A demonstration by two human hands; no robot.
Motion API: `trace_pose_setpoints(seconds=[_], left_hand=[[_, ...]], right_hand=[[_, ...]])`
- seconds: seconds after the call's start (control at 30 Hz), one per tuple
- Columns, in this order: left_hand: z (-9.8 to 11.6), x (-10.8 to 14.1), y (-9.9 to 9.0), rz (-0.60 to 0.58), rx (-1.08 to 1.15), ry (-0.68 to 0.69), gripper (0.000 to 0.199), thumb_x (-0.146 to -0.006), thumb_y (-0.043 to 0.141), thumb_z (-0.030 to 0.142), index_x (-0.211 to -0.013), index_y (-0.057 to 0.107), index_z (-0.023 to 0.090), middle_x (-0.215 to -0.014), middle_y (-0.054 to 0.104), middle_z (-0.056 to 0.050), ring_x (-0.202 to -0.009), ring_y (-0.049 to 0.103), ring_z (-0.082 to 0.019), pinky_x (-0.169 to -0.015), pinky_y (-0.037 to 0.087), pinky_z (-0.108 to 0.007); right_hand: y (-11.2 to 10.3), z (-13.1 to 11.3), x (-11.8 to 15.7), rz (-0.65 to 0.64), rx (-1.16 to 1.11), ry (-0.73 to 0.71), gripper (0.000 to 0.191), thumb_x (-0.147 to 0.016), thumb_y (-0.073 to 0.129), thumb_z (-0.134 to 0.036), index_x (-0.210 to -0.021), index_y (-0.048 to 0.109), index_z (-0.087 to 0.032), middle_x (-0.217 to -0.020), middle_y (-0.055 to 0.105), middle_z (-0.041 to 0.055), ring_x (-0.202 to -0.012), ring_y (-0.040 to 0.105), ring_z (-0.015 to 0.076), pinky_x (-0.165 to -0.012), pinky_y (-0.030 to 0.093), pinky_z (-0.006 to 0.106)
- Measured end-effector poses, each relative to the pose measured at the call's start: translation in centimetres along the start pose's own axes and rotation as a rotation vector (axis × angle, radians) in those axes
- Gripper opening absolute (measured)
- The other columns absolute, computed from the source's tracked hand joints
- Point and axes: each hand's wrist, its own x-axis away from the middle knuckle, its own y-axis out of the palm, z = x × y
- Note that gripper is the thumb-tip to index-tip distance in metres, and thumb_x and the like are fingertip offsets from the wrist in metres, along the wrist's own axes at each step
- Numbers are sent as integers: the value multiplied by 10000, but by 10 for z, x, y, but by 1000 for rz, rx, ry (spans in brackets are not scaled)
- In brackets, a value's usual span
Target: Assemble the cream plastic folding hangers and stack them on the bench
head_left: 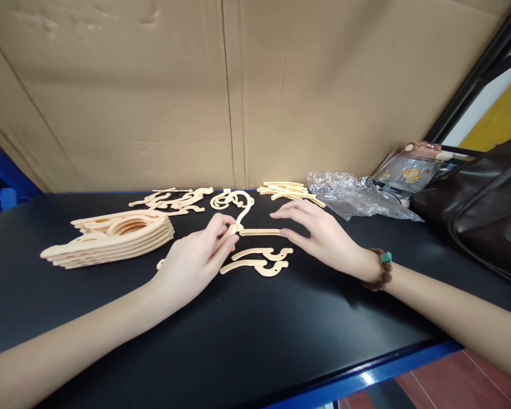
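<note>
Between the thumb and fingers of my left hand (200,244) is the base of a cream plastic hanger hook (246,205), its curve standing up and bending to the right. A slim straight hanger bar (262,232) extends rightward from the pinched joint. My right hand (319,230) is open at the bar's far end, fingers apart, with the thumb tip at or just touching the bar. Two curved hanger arms (255,264) lie on the table just below the bar. Part of another cream piece (160,264) peeks out behind my left wrist.
A stack of cream hangers (111,238) sits at left on the black table (247,341). Along the back lie loose hanger arms (174,200), hooks (227,199) and straight bars (287,190). Clear plastic bags (357,196) and a dark leather bag (481,204) occupy the right. Cardboard (255,96) stands behind.
</note>
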Motion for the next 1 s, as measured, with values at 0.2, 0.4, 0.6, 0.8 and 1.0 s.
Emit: trace_pose_setpoints(seconds=[0.2, 0.4, 0.6, 0.8, 1.0], left_hand=[[-6, -5, 3, 20, 168, -106, 303, -917, 384, 499, -1107, 464, 278, -853, 679, 22, -830, 647, -197, -744, 467, -320], [-12, -9, 5, 26, 208, -141, 325, -897, 409, 515, -1085, 505, 267, -821, 655, 12, -770, 617, -195, -709, 475, -313], [-12, -6, 6, 43, 214, -100, 292, -907, 411, 504, -1072, 485, 273, -812, 639, 23, -787, 617, -187, -733, 474, -307], [-6, -4, 4, 14, 179, -71, 303, -915, 383, 508, -1077, 483, 273, -783, 625, 32, -732, 604, -175, -697, 460, -289], [-4, -6, 3, -49, 209, -75, 305, -901, 399, 514, -1041, 504, 264, -695, 536, 53, -607, 506, -133, -609, 421, -254]], right_hand=[[6, 14, 0, -197, 22, 178, 226, -888, 574, -378, -964, 691, -201, -1029, 630, 54, -934, 588, 187, -831, 469, 351], [7, 12, 0, -158, -67, 226, 182, -928, 512, -257, -957, 683, -200, -955, 658, 27, -803, 602, 132, -733, 443, 275], [6, 6, -1, -7, -277, 306, 205, -948, 462, -308, -966, 630, -192, -746, 630, -9, -684, 568, 112, -650, 406, 247], [3, 3, -6, 160, -739, 628, 307, -796, 650, -468, -835, 566, -175, -494, 473, -72, -438, 401, 55, -429, 256, 191], [3, 1, -7, 297, -843, 624, 312, -779, 677, -431, -724, 515, -170, -599, 569, -42, -409, 389, 23, -422, 271, 197]])
